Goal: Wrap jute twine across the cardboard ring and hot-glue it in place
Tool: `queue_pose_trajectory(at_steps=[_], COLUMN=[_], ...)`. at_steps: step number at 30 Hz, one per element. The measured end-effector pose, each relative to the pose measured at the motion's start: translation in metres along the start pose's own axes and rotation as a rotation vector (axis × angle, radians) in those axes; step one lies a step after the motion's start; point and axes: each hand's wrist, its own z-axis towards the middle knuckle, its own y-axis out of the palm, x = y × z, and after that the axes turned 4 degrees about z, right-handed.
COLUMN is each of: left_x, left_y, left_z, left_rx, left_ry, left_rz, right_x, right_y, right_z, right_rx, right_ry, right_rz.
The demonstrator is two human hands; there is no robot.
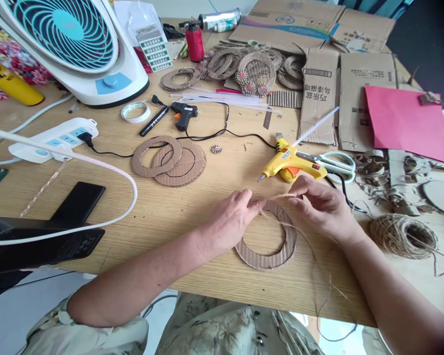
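Observation:
My left hand (231, 222) is closed in a pinch on a thin strand of twine (277, 196), over the upper left of a cardboard ring (270, 259) lying flat near the table's front edge. Pinching the other end of the taut stretch is my right hand (321, 207), just right of and above the ring. Loose twine trails from between the hands over the ring and down past the table edge. A ball of twine (392, 236) rests beside my right forearm. The yellow glue gun (290, 162) lies just beyond my right hand.
Scissors (342, 166) lie by the glue gun. A cardboard ring (138, 160) overlaps a disc (196, 165) at centre left. Farther back are a black glue gun (185, 114), tape (135, 118), a marker (154, 121) and piled rings (225, 66). A fan (133, 74) and power strip (37, 145) occupy the left.

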Motion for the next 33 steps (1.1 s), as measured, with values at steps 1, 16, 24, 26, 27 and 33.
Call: queue_pose_trajectory(at_steps=[1,16,24,26,27,33], left_x=[-0.001,0.001,-0.01,-0.012,-0.013,-0.011], left_y=[0.002,0.003,-0.008,-0.01,-0.012,-0.013], left_z=[-0.001,0.0,-0.003,-0.003,-0.003,-0.004], left_rx=[0.011,0.03,0.044,0.031,0.022,-0.033], left_ry=[-0.003,-0.034,-0.168,-0.193,-0.199,-0.222], left_rz=[-0.011,-0.083,-0.296,-0.326,-0.333,-0.28], right_x=[0.0,-0.01,-0.008,-0.006,-0.005,-0.003], right_y=[-0.001,-0.004,-0.006,-0.005,-0.005,-0.003], right_z=[0.0,0.001,0.001,0.001,0.001,0.0], right_rx=[0.025,0.146,0.124,0.119,0.116,0.081], right_ry=[0.013,0.028,-0.006,-0.006,-0.005,0.026], right_rz=[0.047,0.126,0.12,0.118,0.115,0.067])
